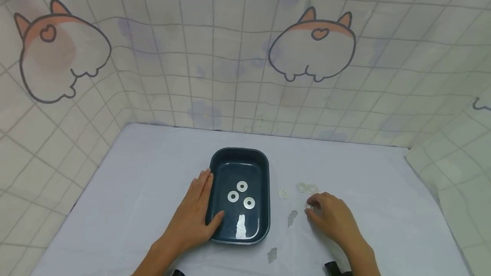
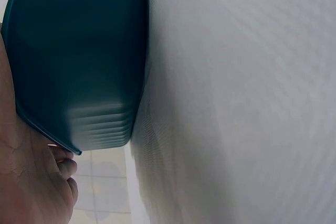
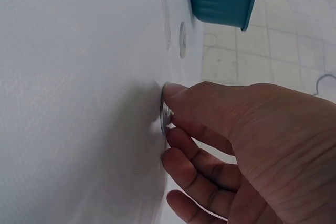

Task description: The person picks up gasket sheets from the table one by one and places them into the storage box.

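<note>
A dark teal tray [image 1: 239, 154] stands on the white-covered table, with three silver washers [image 1: 238, 186] lying flat on its floor. My left hand [image 1: 193, 216] rests along the tray's left side. Its fingers are straight against the rim, and the thumb lies over the edge near the front. To the right of the tray, my right hand [image 1: 333, 216] pinches a washer [image 3: 163, 116] between thumb and index finger, down at the tabletop. The right fingers partly hide this washer in the head view.
Between the tray and my right hand lies a pale washer [image 1: 280, 194]. Two more pale washers [image 1: 298, 187] lie just beyond the right fingers. Grey patches [image 1: 272, 255] mark the tablecloth right of the tray. A grid-patterned curtain [image 1: 230, 54] hangs behind the table.
</note>
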### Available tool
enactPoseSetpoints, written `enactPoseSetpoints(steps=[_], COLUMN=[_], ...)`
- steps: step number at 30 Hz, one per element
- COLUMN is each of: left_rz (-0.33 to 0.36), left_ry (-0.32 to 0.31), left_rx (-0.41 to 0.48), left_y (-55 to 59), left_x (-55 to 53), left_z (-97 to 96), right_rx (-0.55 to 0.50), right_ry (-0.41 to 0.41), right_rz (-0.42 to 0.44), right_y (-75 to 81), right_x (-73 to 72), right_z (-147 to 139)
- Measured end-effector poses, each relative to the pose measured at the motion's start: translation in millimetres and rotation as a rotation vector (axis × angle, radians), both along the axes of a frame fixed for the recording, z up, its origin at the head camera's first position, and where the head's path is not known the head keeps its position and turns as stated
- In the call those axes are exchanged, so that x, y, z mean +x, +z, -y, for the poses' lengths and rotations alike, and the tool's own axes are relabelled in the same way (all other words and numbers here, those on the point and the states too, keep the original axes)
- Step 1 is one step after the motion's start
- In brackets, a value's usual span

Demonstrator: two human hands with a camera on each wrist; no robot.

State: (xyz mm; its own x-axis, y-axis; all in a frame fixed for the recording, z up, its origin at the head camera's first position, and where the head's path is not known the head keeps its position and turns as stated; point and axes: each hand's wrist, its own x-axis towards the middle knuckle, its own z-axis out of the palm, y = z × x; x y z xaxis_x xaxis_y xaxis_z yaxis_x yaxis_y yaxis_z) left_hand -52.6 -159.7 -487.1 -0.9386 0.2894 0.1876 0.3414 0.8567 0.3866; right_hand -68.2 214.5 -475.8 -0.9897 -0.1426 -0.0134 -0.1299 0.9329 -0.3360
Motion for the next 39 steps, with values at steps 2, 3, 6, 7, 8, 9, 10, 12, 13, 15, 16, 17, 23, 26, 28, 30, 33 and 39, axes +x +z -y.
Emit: enactPoseSetpoints(steps=[2,3,6,7,8,9,10,12,13,15,16,17,23,26,28,30,33,39], left_rz=[0.005,0.009,0.012,0.012,0.011,0.011,0.012,0.015,0.016,0.018,0.016,0.014,0.001,-0.002,-0.004,-0.001,0.007,0.008], left_ry=[-0.006,-0.01,-0.008,-0.005,-0.002,-0.001,0.0,0.001,0.002,0.002,0.003,0.002,0.001,0.007,0.009,0.008,0.01,0.016], left_rx=[0.007,0.012,0.004,-0.001,-0.006,-0.009,-0.013,-0.013,-0.009,-0.004,-0.005,-0.004,-0.004,-0.009,-0.009,-0.004,-0.002,0.009], left_y=[0.9,1.4,1.7,1.4,1.0,0.6,0.0,-0.8,-1.1,-1.5,-1.9,-2.2,-4.9,-4.7,-4.3,-3.7,-3.7,-3.1], left_x=[0.1,0.1,-0.6,-0.9,-1.2,-1.5,-1.7,-2.1,-2.1,-2.3,-2.3,-2.2,-2.3,-3.5,-4.4,-4.6,-3.5,-1.5], left_z=[-1.8,-2.7,-4.4,-4.5,-4.4,-4.3,-4.2,-4.0,-3.9,-4.1,-4.1,-4.2,-3.0,-1.9,-1.5,-1.3,-0.8,-0.7], right_rx=[0.006,0.008,0.006,0.005,0.004,0.005,0.006,0.012,0.017,0.026,0.034,0.046,0.117,0.134,0.14,0.143,0.138,0.153], right_ry=[0.001,0.001,0.001,0.002,0.002,0.0,0.0,-0.004,-0.003,-0.003,-0.001,0.001,0.049,0.062,0.058,0.05,0.035,0.001], right_rz=[0.004,0.003,-0.002,-0.002,0.001,0.003,0.007,0.009,0.007,-0.01,-0.022,-0.034,-0.153,-0.218,-0.242,-0.246,-0.225,-0.193], right_y=[-0.4,-0.7,-1.9,-2.3,-2.7,-2.9,-3.0,-3.1,-3.0,-3.1,-3.2,-3.7,-5.9,-5.5,-5.6,-6.1,-7.2,-6.3], right_x=[1.1,1.8,3.3,3.7,3.9,4.1,4.2,4.2,3.9,3.1,2.7,2.4,2.2,1.6,0.9,0.9,2.3,4.7], right_z=[-2,-3,-6,-6,-6,-5,-5,-4,-3,-3,-2,-2,3,6,7,8,9,15])
